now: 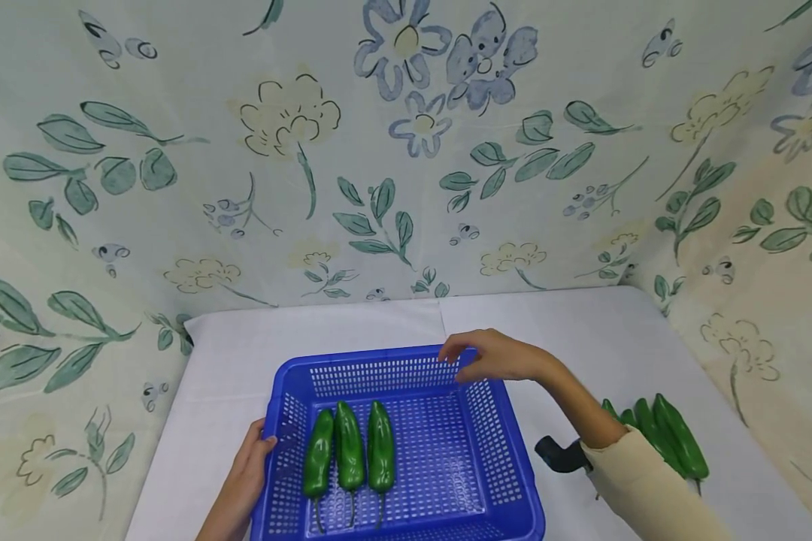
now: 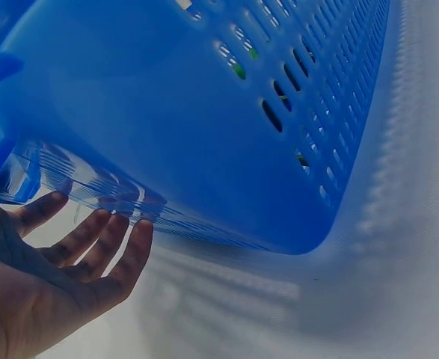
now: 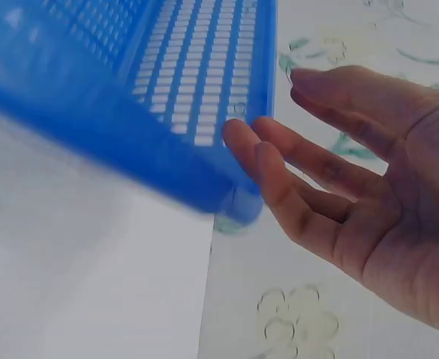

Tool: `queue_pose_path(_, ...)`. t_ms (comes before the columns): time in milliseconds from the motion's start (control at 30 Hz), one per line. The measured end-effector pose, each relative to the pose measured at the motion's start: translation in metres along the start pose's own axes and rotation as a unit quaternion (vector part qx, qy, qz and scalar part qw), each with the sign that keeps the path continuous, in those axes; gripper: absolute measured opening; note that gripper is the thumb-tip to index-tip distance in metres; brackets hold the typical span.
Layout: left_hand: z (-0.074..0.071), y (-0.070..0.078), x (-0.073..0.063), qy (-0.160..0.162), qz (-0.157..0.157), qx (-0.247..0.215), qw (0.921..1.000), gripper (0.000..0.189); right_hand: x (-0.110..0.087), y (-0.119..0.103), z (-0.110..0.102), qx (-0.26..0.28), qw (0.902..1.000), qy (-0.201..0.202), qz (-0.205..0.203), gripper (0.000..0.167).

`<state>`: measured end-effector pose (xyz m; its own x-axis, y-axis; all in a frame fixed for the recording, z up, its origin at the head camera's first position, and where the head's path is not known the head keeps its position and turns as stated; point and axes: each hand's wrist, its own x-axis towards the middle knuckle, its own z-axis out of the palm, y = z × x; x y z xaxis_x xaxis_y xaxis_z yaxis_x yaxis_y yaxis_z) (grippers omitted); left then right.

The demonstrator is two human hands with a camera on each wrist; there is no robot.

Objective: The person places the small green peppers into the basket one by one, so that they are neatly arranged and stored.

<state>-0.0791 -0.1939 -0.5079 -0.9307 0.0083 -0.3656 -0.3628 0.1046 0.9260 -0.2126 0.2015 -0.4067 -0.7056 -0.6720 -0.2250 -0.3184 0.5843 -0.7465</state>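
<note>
A blue plastic basket (image 1: pixel 440 458) with slotted walls stands on the white table. Three long green peppers (image 1: pixel 350 447) lie side by side in its left half, stems toward the near side. My left hand (image 1: pixel 246 458) holds the basket's left rim, thumb at the top edge and fingers against the outer wall. From below, the left wrist view shows the fingertips of that hand (image 2: pixel 92 262) touching the wall. Over the far right corner hovers my right hand (image 1: pixel 494 357), its fingers loosely bent with nothing between them. In the right wrist view, that hand (image 3: pixel 354 194) overlaps the basket corner.
Several more green peppers (image 1: pixel 677 432) lie on the table to the right, partly hidden behind the right forearm and sleeve (image 1: pixel 649 481). A black wrist-camera mount (image 1: pixel 560 454) juts from that wrist. Floral cloth (image 1: pixel 379 173) hangs behind the white tabletop (image 1: pixel 230 353).
</note>
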Motion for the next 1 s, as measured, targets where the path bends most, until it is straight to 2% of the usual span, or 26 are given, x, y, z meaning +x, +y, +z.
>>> queue_pose_path(167, 0.000, -0.002, 0.001, 0.000, 0.000, -0.005, 1.0000, 0.041, -0.031, 0.015, -0.014, 0.012, 0.9970, 0.065, 0.040, 0.032)
queue_pose_path(300, -0.001, -0.004, 0.001, -0.002, 0.001, -0.006, 1.0000, 0.042, -0.054, 0.030, -0.023, 0.015, 0.9925, 0.088, 0.084, 0.032)
queue_pose_path(633, -0.001, -0.003, 0.002, -0.004, 0.003, 0.001, 1.0000, 0.043, -0.114, 0.073, -0.030, 0.018, 0.9762, 0.117, 0.182, 0.038)
queue_pose_path(900, 0.000, -0.002, 0.001, -0.002, -0.007, 0.000, 1.0000, 0.042, -0.145, 0.102, -0.034, 0.022, 0.9668, 0.109, 0.230, 0.034)
queue_pose_path(1000, -0.001, -0.003, 0.002, -0.004, -0.004, 0.002, 1.0000, 0.043, -0.152, 0.112, -0.034, 0.030, 0.9596, 0.104, 0.260, 0.031)
